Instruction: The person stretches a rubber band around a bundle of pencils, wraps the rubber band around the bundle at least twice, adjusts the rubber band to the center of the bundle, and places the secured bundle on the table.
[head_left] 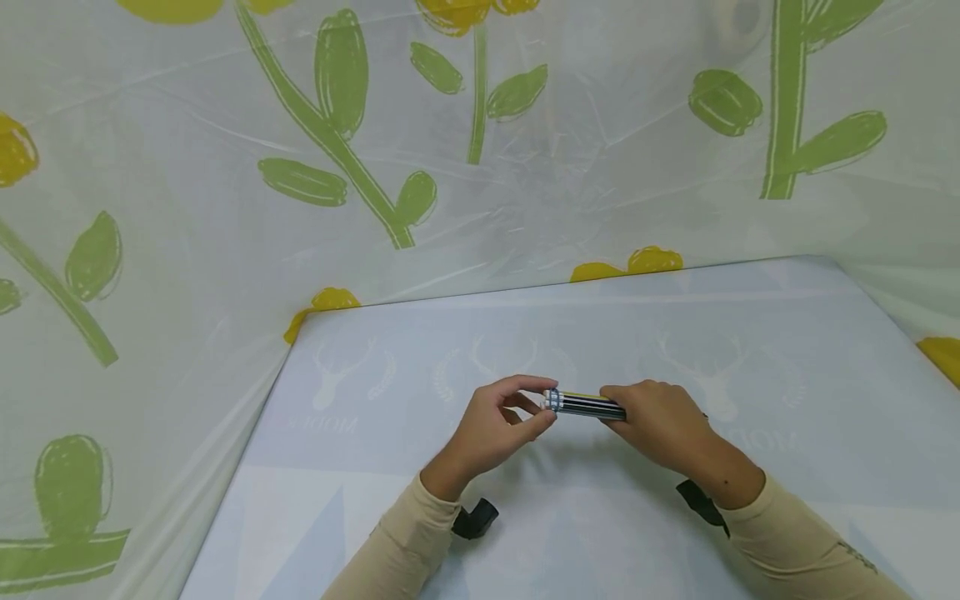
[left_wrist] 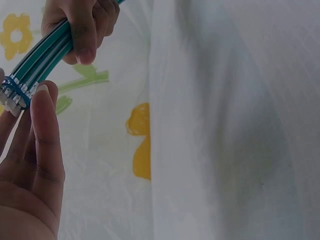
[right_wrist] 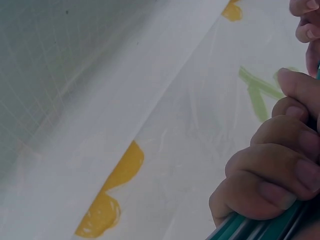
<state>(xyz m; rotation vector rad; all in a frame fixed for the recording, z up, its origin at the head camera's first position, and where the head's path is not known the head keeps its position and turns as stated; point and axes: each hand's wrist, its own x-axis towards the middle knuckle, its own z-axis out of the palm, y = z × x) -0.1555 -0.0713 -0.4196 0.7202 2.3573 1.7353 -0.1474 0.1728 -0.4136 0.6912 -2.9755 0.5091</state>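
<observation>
A bundle of pencils point(head_left: 588, 405), dark and teal striped with some yellow, lies crosswise between the two hands over the table. Around its white and silver end runs a blue rubber band point(left_wrist: 17, 90). My left hand point(head_left: 487, 427) pinches the band at that end, thumb below and index finger above in the head view. The fingers of my right hand point(head_left: 663, 423) wrap the bundle farther along and hide its other end. In the right wrist view, curled fingers point(right_wrist: 270, 167) cover most of the pencils, and teal shafts point(right_wrist: 237, 227) stick out beneath.
The pale table point(head_left: 360, 433) bears faint deer-head prints. Behind and left of it hangs a whitish sheet point(head_left: 195, 250) with green stems and yellow flowers. Black wrist straps point(head_left: 476, 518) show beside the beige sleeves point(head_left: 408, 533).
</observation>
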